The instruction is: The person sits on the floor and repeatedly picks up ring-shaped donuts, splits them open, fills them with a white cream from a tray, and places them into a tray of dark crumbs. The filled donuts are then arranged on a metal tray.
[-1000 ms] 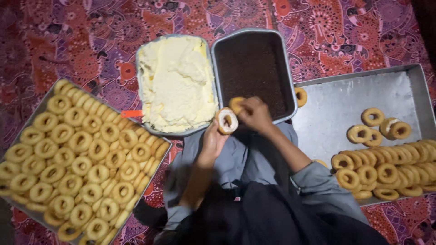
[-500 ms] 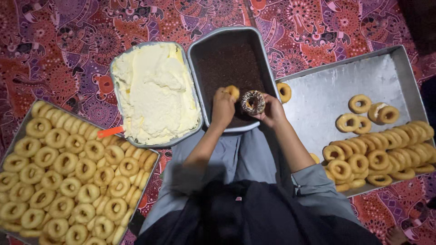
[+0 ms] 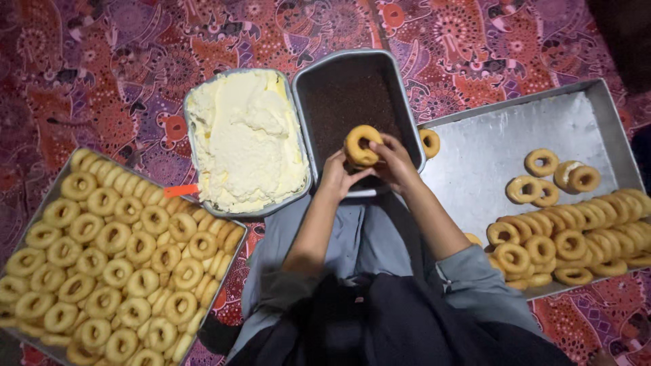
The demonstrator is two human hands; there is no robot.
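Both my hands hold one golden ring-shaped pastry (image 3: 361, 144) upright over the near end of a metal pan of dark brown crumbs (image 3: 347, 95). My left hand (image 3: 335, 174) supports it from below and behind. My right hand (image 3: 394, 159) pinches its right side. To the left of the crumb pan stands a metal pan of pale yellow cream (image 3: 245, 139). An orange handle (image 3: 180, 190) sticks out at that pan's near left edge.
A tray (image 3: 41, 196) packed with several plain rings lies at my left. A large metal tray (image 3: 495, 142) at my right holds rows of rings along its near side and three loose ones farther back. One ring (image 3: 429, 143) rests on that tray's left rim. A patterned red cloth (image 3: 102, 68) covers the floor.
The ring was held above the cream pan's edge, then went face down over the dark crumbs. Now both hands hold it up with its plain golden side showing.
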